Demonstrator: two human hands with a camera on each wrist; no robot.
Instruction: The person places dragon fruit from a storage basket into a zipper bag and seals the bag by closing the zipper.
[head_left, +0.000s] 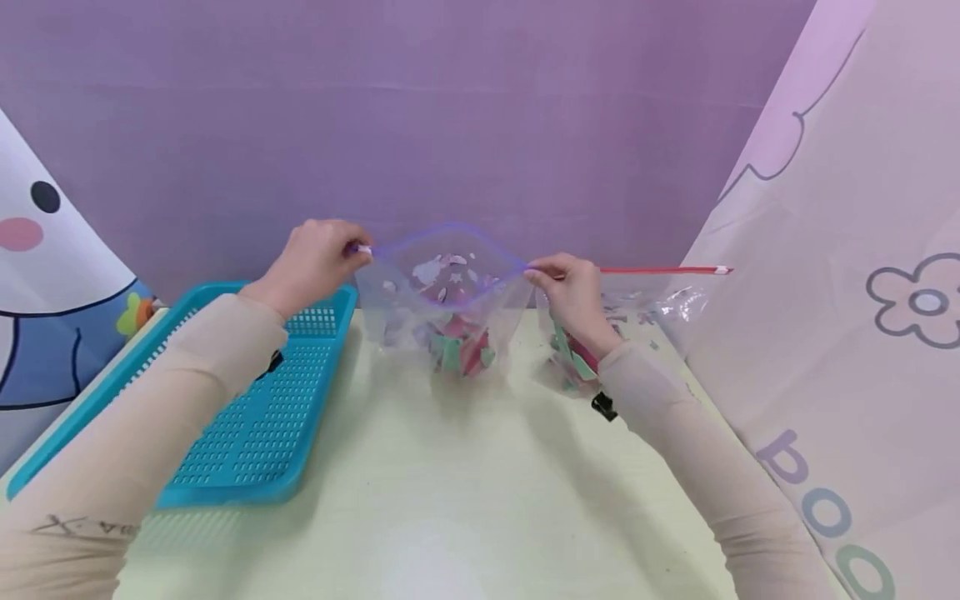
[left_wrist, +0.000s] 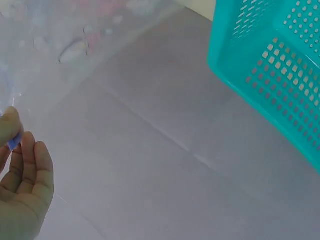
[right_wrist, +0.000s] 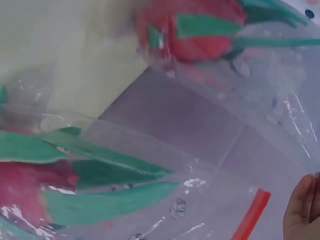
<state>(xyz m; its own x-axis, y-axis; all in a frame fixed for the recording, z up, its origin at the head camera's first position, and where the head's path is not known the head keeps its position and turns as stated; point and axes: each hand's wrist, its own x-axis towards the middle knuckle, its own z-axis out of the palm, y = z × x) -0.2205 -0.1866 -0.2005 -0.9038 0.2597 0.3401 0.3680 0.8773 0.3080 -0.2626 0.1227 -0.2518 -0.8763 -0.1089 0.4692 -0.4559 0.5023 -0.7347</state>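
Note:
A clear zip bag [head_left: 382,308] with a purple-blue zip stands upright at the back of the table, its mouth spread apart. Inside sits a dragon fruit [head_left: 472,354], red with green pointed scales. My left hand [head_left: 311,254] pinches the zip's left end, where a white slider [head_left: 364,249] shows. At the right end, my right hand [head_left: 573,300] pinches the zip between thumb and fingers. The left wrist view shows the left hand [left_wrist: 27,195] at the bag's edge; in the right wrist view the right hand [right_wrist: 302,210] is partly cut off.
A second clear bag [head_left: 675,308] with a red zip [head_left: 660,270] and another dragon fruit [right_wrist: 30,185] stands right of the first, partly behind my right hand. A blue-green basket [head_left: 322,400] lies at the left under my left forearm. A purple backdrop [head_left: 465,125] rises behind.

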